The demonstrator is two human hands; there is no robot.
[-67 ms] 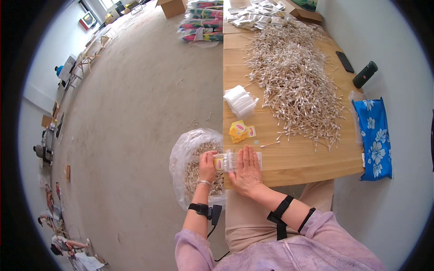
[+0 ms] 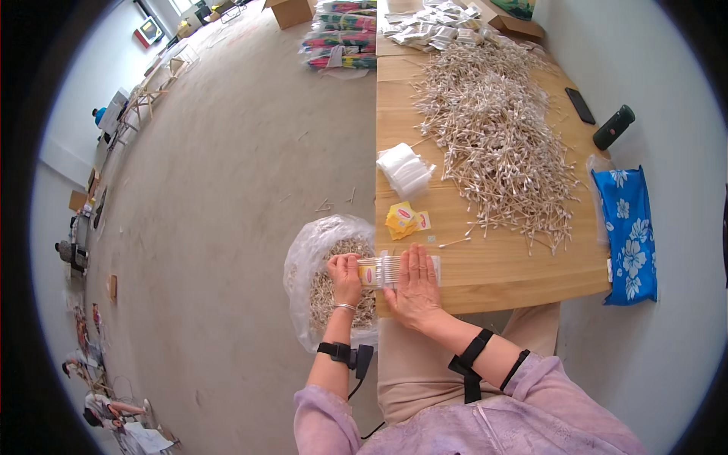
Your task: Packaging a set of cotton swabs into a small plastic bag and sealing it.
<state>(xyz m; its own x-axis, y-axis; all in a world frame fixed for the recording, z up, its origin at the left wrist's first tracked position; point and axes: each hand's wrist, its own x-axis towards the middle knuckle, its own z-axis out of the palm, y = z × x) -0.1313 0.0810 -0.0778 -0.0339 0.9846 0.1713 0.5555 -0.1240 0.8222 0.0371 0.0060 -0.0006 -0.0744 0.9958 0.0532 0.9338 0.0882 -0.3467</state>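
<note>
At the table's left edge a clear pack of cotton swabs point(image 2: 390, 270) lies flat, with a yellow label point(image 2: 368, 275) near its left end. My left hand point(image 2: 346, 280) is closed on that left end, just past the table edge. My right hand point(image 2: 414, 284) lies flat across the pack's right part, fingers stretched out, covering much of it. Beyond the hands sit small yellow labels point(image 2: 401, 220) and a stack of clear plastic bags point(image 2: 406, 171). One loose swab point(image 2: 455, 243) rests right of the labels.
A large heap of loose cotton swabs point(image 2: 497, 129) spreads over the wooden table point(image 2: 516, 275). Filled packs point(image 2: 432, 29) lie at its far end. Along the right are a phone point(image 2: 580, 105), a dark bottle point(image 2: 613, 127) and a blue flowered pouch point(image 2: 629, 235). A swab-filled plastic sack point(image 2: 303, 250) stands below left.
</note>
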